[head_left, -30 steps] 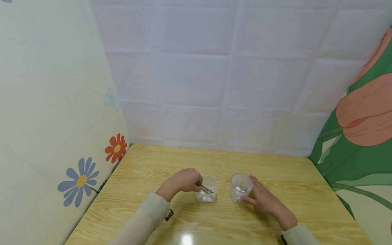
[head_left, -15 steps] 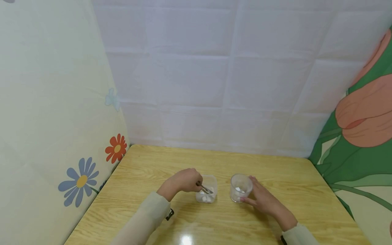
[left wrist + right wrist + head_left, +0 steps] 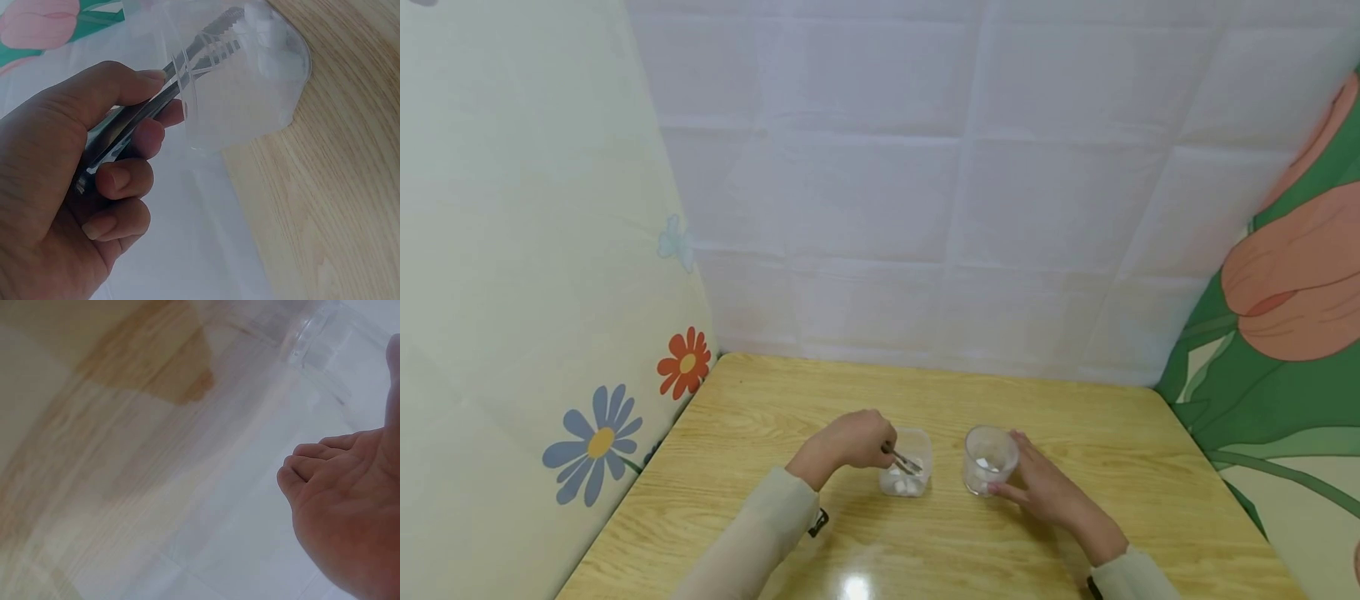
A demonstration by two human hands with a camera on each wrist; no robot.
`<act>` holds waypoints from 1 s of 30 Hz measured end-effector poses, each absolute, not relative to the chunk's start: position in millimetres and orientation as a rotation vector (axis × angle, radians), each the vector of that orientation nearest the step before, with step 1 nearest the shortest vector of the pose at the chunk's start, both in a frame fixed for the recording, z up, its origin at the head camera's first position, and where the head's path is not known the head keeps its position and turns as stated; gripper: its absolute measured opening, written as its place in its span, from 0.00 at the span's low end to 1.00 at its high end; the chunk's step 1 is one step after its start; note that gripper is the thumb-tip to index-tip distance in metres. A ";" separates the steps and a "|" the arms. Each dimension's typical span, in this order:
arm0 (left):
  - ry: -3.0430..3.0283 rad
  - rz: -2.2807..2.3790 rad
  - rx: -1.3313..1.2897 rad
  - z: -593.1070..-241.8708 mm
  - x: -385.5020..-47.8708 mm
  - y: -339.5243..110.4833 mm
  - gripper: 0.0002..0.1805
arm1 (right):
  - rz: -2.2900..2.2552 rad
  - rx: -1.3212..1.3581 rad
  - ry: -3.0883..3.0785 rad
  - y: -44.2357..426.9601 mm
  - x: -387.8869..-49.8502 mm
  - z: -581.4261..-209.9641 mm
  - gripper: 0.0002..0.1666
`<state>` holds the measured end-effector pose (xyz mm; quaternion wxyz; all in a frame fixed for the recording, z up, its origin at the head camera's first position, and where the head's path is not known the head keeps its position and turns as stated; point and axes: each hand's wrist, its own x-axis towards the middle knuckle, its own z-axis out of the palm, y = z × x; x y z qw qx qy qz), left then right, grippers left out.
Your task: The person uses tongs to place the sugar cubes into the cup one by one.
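Note:
In the head view, my left hand (image 3: pixel 855 440) grips metal tweezers (image 3: pixel 901 460) over a clear square plastic tub (image 3: pixel 925 442). Their ridged tips (image 3: pixel 231 47) reach inside, slightly apart, near several white lumps (image 3: pixel 269 47) that look like cotton balls. I cannot tell whether the tips touch a lump. To the right of the tub stands a clear round cup (image 3: pixel 991 437) with white pieces (image 3: pixel 987 464) in it. My right hand (image 3: pixel 1047 487) holds its right side, thumb in front and fingers behind. In the right wrist view, the cup (image 3: pixel 312 337) shows only partly beside the palm (image 3: pixel 350 500).
Both containers stand on a wood-grain table (image 3: pixel 820 387), a small gap between them. A white cloth (image 3: pixel 865 208) hangs behind the table. Flower-printed cloths hang at the left (image 3: pixel 550 292) and right (image 3: pixel 1285 417). Light glares off the table near its front.
The tweezers' tips look slightly further apart and have shifted a little inside the tub. My right hand, the cup and the tub stay where they were.

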<state>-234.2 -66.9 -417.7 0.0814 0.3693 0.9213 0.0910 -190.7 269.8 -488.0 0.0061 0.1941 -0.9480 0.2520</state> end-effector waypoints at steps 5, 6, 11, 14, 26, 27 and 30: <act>2.747 0.283 1.094 -419.0 -235.2 -66.4 0.20 | 0.783 0.605 -2.968 270.0 -191.0 -489.1 0.58; 2.746 0.286 1.092 -419.0 -235.2 -66.2 0.20 | 0.782 0.605 -2.968 270.2 -191.1 -489.4 0.58; 2.749 0.272 1.071 -418.3 -235.2 -64.8 0.19 | 0.785 0.607 -2.964 270.7 -191.6 -490.7 0.58; 2.751 0.260 1.068 -417.5 -234.8 -64.1 0.19 | 0.782 0.615 -2.953 271.4 -192.5 -491.8 0.57; 2.746 0.255 1.074 -416.2 -233.7 -63.7 0.20 | 0.792 0.626 -2.935 272.1 -194.1 -493.0 0.55; 2.741 0.259 1.074 -416.0 -233.6 -63.8 0.20 | 0.794 0.625 -2.937 272.1 -194.0 -492.9 0.55; 2.735 0.273 1.079 -416.4 -233.9 -64.1 0.19 | 0.799 0.625 -2.941 272.1 -193.9 -492.5 0.55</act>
